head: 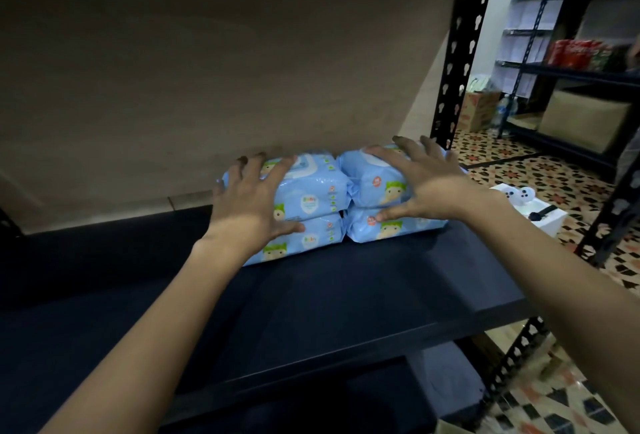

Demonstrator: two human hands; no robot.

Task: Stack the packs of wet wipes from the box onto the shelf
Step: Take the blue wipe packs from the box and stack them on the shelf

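Dark and matte, the shelf (346,295) in front of you runs between black slotted uprights (460,63), with a plain beige wall (207,70) behind it. On the shelf, toward its right end and pushed back near the wall, sit 4 light-blue packs of wet wipes in 2 stacks of 2, the stacks touching side by side. The left stack (311,212) has its upper pack flap-side up; the right stack (381,198) shows the same green-hatted cartoon print on its front faces.

Your left hand (252,201) lies over the left stack, fingers (280,167) spread apart and draped across the top pack, thumb down on the front of the lower one. Your right hand (429,180) does the same on the right stack: fingers splayed over the top pack, thumb pressed along the seam between the 2 packs. Neither hand is curled round a pack; both lie flat against the wrapping.

Beyond the right upright, a patterned tile floor (519,163) carries a white box (533,208) with a dark strap across it. Farther back stands another black rack (571,70) holding red packets (575,52) and a cardboard carton (585,118), with a printed carton (478,109) on the floor beside it.
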